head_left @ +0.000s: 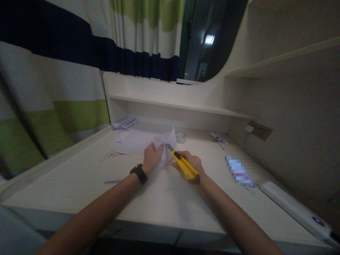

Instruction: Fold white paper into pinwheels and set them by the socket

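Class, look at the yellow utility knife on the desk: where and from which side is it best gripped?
Grip the yellow utility knife by its long handle, from the near, right side, as the right hand does. Its blade tip points away toward the folded paper that the left hand steadies, so the fingers stay behind the edge.

text: none legible | labels: none | blurred item (239, 171): unreadable

At mid-desk (159, 198), the folded paper (168, 143) is pinned under the left hand (152, 156). Just to its right, the utility knife (184, 166) is gripped in the right hand (191, 163), blade against the paper. Behind lies a tape roll (181, 137); paper strips (124, 124) are seen far left.
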Motion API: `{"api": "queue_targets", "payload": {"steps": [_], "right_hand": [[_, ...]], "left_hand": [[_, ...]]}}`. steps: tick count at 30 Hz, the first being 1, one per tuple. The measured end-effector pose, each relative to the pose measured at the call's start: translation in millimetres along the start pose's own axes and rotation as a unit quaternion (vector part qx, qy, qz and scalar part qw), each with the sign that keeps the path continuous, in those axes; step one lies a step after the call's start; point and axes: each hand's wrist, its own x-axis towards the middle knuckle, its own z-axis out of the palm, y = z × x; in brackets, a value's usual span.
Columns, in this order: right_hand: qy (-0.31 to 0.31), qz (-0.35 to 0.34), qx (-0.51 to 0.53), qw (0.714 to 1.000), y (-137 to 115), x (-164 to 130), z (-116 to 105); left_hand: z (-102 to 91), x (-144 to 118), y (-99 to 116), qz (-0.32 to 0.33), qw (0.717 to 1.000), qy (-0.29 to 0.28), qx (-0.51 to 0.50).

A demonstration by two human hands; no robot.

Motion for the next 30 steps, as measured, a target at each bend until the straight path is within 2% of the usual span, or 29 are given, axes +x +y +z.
{"api": "queue_targets", "payload": {"steps": [3, 6, 8, 11, 13, 15, 17, 19, 22, 25, 28, 30], "right_hand": [[0.026, 0.021, 0.040, 0.999, -3, 1, -2], [0.066, 0.140, 0.129, 0.980, -10, 6, -1], [0.101, 0.250, 0.226, 0.936, -15, 10, 1], [0.159, 0.367, 0.362, 0.842, -15, 17, 4], [0.181, 0.403, 0.419, 0.793, -12, 20, 5], [0.182, 0.411, 0.444, 0.775, -9, 22, 5], [0.175, 0.396, 0.442, 0.786, -7, 22, 2], [0.149, 0.360, 0.421, 0.819, -7, 20, -2], [0.070, 0.262, 0.346, 0.898, -6, 19, -12], [-0.005, 0.110, 0.213, 0.971, -5, 20, -22], [-0.057, -0.017, 0.107, 0.992, 0, 19, -27], [-0.052, -0.049, 0.047, 0.996, 7, 16, -27]], "left_hand": [[-0.3, -2, 3, 0.019, 1.000, 0.006, 0.004], [-1.5, -4, 6, 0.032, 0.999, -0.001, 0.012], [-1.8, -5, 7, 0.038, 0.999, -0.004, 0.036], [-1.2, -6, 6, 0.073, 0.994, -0.002, 0.083], [-1.0, -7, 7, 0.101, 0.990, -0.007, 0.096], [-1.8, -8, 8, 0.115, 0.989, -0.012, 0.094], [-3.7, -8, 10, 0.116, 0.990, -0.012, 0.083], [-6.2, -7, 12, 0.114, 0.991, -0.014, 0.070], [-8.5, -3, 11, 0.092, 0.994, -0.014, 0.056], [-7.6, 5, 6, 0.026, 0.999, -0.003, 0.019], [-6.6, 15, -2, -0.047, 0.996, 0.006, -0.079], [-8.2, 20, -6, -0.092, 0.983, 0.002, -0.156]]}}
